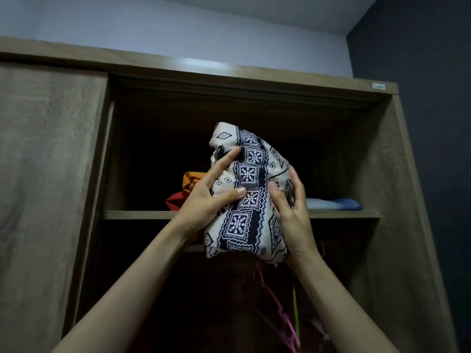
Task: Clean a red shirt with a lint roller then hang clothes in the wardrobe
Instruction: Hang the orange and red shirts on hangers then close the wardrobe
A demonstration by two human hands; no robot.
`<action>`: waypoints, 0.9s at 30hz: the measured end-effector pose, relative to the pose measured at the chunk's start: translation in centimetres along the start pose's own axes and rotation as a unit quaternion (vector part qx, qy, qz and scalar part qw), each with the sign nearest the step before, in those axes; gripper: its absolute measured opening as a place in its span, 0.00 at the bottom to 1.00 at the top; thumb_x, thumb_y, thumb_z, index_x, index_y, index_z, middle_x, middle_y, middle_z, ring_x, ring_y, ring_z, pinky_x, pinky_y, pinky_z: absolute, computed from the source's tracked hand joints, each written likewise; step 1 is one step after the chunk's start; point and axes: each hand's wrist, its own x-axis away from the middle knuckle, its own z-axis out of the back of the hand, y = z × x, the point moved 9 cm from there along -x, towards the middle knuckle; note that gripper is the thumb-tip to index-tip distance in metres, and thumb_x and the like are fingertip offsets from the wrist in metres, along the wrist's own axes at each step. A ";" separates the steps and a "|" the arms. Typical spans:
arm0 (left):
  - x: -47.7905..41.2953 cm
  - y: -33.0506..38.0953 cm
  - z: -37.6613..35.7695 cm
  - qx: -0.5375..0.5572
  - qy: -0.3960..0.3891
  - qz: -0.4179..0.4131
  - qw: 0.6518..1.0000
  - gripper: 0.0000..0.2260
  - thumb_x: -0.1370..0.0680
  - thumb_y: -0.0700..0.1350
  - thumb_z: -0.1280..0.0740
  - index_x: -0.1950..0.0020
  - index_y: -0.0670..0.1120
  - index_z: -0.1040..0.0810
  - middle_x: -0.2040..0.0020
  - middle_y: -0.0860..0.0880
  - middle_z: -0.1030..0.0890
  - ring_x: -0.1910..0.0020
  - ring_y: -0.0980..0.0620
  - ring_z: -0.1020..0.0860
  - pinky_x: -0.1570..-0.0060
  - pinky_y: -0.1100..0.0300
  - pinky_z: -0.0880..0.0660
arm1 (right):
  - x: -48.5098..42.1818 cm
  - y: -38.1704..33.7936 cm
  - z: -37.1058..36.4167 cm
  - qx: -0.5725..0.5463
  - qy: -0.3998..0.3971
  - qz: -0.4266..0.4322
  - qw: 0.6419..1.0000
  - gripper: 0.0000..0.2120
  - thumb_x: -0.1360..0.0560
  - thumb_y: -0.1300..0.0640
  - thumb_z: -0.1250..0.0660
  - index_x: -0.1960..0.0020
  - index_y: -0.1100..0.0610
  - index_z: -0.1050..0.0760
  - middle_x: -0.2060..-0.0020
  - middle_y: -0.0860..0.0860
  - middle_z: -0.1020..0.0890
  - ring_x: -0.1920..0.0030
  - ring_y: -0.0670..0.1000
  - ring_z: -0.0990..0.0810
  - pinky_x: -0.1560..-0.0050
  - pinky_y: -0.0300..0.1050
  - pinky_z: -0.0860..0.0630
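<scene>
Dim walls, pale above and dark at the right, frame a tall wooden wardrobe. Its sliding door stands at the left, so the upper shelf is open to reach. Before this shelf, two raised arms hold a folded patterned cloth upright, probably to keep it from unfolding. The left hand grips its left side, thumb across the front and forefinger stretched up. The right hand has its fingers curled round the right edge. A red garment, perhaps the shirt, lies on the shelf behind the left hand, below an orange garment. Blue folded clothes lie at the right, and hangers show dimly below.
</scene>
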 end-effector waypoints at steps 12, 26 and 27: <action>-9.1 -0.7 -10.3 0.016 -0.001 -0.029 0.999 0.32 0.24 0.31 0.35 0.25 0.55 0.37 0.33 0.54 0.25 0.39 0.53 0.21 0.49 0.59 0.21 | -7.9 -9.1 11.0 0.238 0.009 0.207 0.949 0.24 0.25 0.48 0.32 0.30 0.46 0.32 0.32 0.43 0.28 0.32 0.40 0.31 0.30 0.45 0.32; -16.1 -10.9 -12.7 -0.234 -0.009 0.108 0.966 0.31 0.22 0.36 0.34 0.23 0.55 0.40 0.41 0.55 0.27 0.55 0.62 0.22 0.61 0.75 0.26 | -15.8 -0.3 17.4 0.440 -0.052 0.099 0.891 0.28 0.21 0.46 0.40 0.25 0.50 0.43 0.27 0.56 0.36 0.27 0.54 0.37 0.35 0.42 0.40; -16.1 -11.4 -12.5 -0.279 -0.016 0.117 0.953 0.31 0.21 0.38 0.34 0.23 0.56 0.42 0.36 0.54 0.28 0.47 0.58 0.22 0.55 0.74 0.27 | -16.1 1.2 17.6 0.460 -0.076 0.063 0.882 0.29 0.21 0.44 0.42 0.24 0.50 0.46 0.26 0.58 0.38 0.26 0.56 0.39 0.33 0.45 0.40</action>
